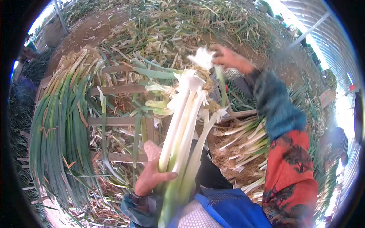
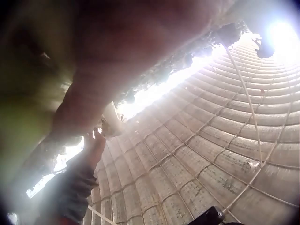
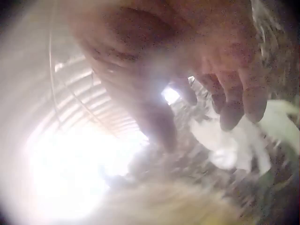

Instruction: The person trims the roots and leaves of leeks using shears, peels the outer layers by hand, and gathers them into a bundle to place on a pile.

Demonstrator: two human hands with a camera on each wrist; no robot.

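In the head view my left hand (image 1: 152,174) grips a bunch of long green onions (image 1: 186,125) around their lower, greener part. Their white shanks slant upward, with the root ends (image 1: 207,81) at the top. My right hand (image 1: 232,60) is up beyond the roots, beside a white piece of peeled onion skin (image 1: 202,57). Seen from the right wrist, thumb and fingers (image 3: 229,101) are spread apart, and the white skin shows just past the fingertips. The left hand (image 2: 140,47) looms dark and blurred in the left wrist view.
A heap of green onions (image 1: 61,125) lies on a wooden slatted rack (image 1: 118,89) at left. More onions (image 1: 249,140) rest on the brown ground at right. Peeled leaves and skins (image 1: 163,30) litter the floor beyond. A curved ribbed roof (image 2: 187,154) arches overhead.
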